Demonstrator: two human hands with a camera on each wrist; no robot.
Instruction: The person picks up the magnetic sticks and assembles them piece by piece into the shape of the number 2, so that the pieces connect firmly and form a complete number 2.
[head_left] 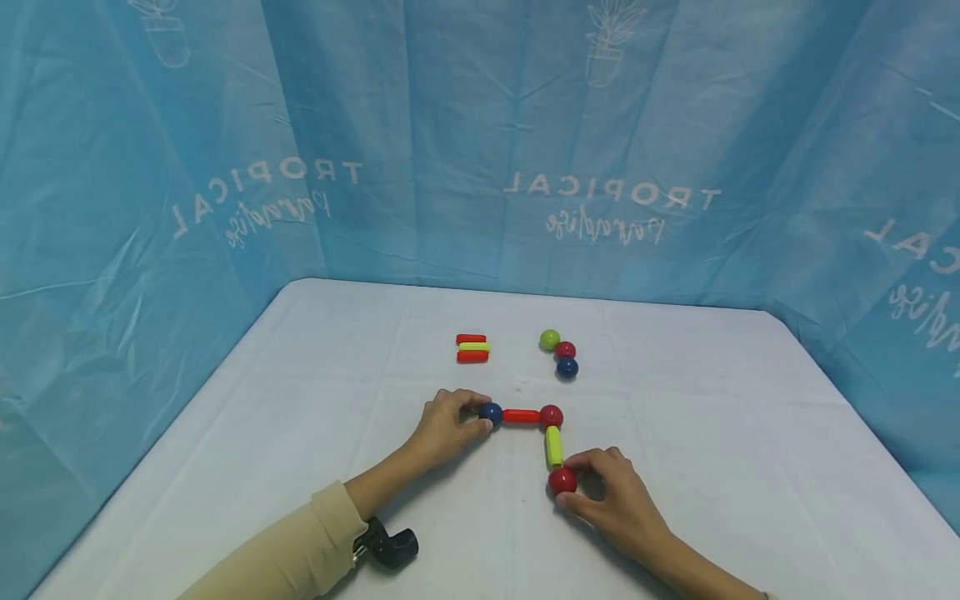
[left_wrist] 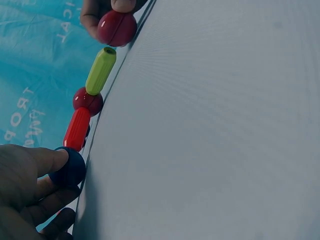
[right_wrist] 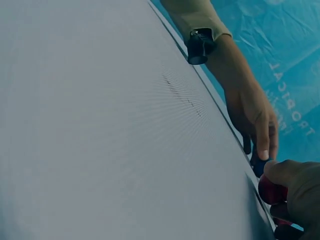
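In the head view my left hand (head_left: 450,427) pinches a dark blue ball (head_left: 491,414) between thumb and fingers. From that ball a red rod (head_left: 521,416) runs right to a red ball (head_left: 551,417). A yellow-green rod (head_left: 554,447) extends from this corner ball toward me, making an L shape. My right hand (head_left: 618,504) grips a second red ball (head_left: 562,482) right at the rod's near end. The left wrist view shows a small hole in that end of the yellow-green rod (left_wrist: 101,71), close by the gripped red ball (left_wrist: 117,28).
Farther back on the white table (head_left: 360,375) lie two red rods (head_left: 472,357) with a yellow-green rod (head_left: 476,347) between them. To their right, a green ball (head_left: 550,339), a red ball (head_left: 566,350) and a blue ball (head_left: 567,367) form a row. Blue curtains (head_left: 465,233) surround the table.
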